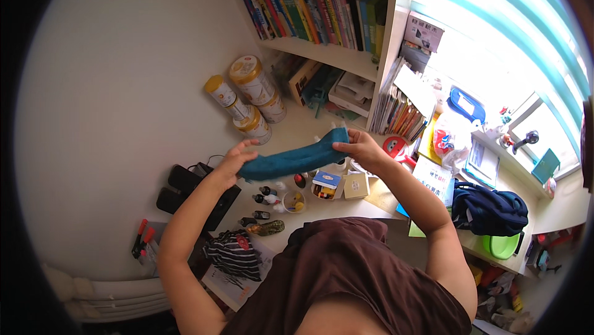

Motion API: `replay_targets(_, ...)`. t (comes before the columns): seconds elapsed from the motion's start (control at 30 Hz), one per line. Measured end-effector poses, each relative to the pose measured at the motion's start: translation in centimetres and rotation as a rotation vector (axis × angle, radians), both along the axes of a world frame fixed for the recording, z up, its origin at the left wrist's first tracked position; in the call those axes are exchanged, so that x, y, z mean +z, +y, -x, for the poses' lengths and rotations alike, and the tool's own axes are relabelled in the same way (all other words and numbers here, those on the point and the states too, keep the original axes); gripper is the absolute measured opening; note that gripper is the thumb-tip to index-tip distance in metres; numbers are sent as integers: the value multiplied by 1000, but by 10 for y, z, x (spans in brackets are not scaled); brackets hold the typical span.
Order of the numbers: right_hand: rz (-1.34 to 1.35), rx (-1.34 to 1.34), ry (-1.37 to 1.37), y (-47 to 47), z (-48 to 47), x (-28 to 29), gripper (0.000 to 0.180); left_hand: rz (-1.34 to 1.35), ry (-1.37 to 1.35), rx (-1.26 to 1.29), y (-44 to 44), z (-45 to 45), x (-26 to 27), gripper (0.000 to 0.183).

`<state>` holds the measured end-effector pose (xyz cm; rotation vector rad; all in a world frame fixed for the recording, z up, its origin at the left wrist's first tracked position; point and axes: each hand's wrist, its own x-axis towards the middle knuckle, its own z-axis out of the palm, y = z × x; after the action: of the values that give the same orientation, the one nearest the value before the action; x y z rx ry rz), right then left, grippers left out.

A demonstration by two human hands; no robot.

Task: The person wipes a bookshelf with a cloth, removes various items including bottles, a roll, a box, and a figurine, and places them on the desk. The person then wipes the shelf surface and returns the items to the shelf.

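A folded teal cloth (292, 161) is stretched between my two hands above a cluttered desk. My right hand (364, 149) pinches its raised right end between thumb and fingers. At the lower left end, my left hand (230, 164) grips the fabric, with some fingers extended. Below the cloth stand several small dark bottles (261, 215) and a round clear container (294, 201) with yellow pieces inside. A small box with a blue lid (326, 179) and a beige box (356, 186) sit closer to my right forearm.
Stacked tins with gold lids (250, 75) stand by the wall, left of a bookshelf (320, 58). Black speakers (178, 191) and a striped cloth bag (234, 253) lie left. On the right are a navy backpack (489, 209), a green basin (503, 246) and upright magazines (401, 112).
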<state>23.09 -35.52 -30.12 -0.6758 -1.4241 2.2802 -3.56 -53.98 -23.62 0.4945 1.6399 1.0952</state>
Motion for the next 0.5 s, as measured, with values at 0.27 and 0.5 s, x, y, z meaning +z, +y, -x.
replay_targets(0.27, -469, -143, -107, 29, -5, 65, 46, -319, 302, 62, 18, 25, 46, 26)
replay_targets(0.5, -1228, -185, -359, 34, -15, 156, 20, -276, 728, -67, 40, 20, 117, 29)
